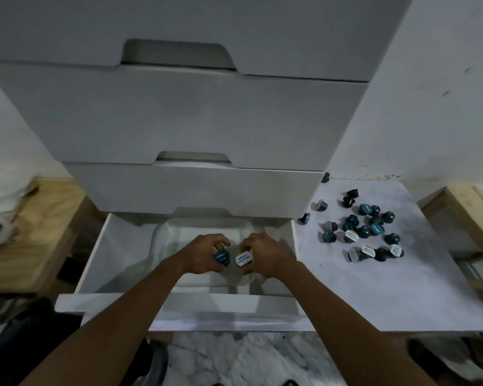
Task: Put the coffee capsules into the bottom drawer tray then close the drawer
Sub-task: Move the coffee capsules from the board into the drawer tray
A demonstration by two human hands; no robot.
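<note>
Left hand [207, 253]: grips blue-lidded capsule [221, 257]. Right hand [265, 253]: grips white-lidded capsule [243, 259]. Both over clear tray [165, 232] in open bottom drawer [101, 246]. Loose capsules [363, 229]: white sheet [374, 288], right.

Two bare forearms reach in from the lower edge of the view, ending in the left hand [205, 253] and the right hand [265, 253]. No sleeve shows on either arm (each is uncovered from the wrist back to the frame's edge). There is no watch, bracelet or glove at either wrist, and no ring can be made out on the fingers, though the dim light blurs fine detail there. Both forearms are slim and taper toward the wrists.
</note>
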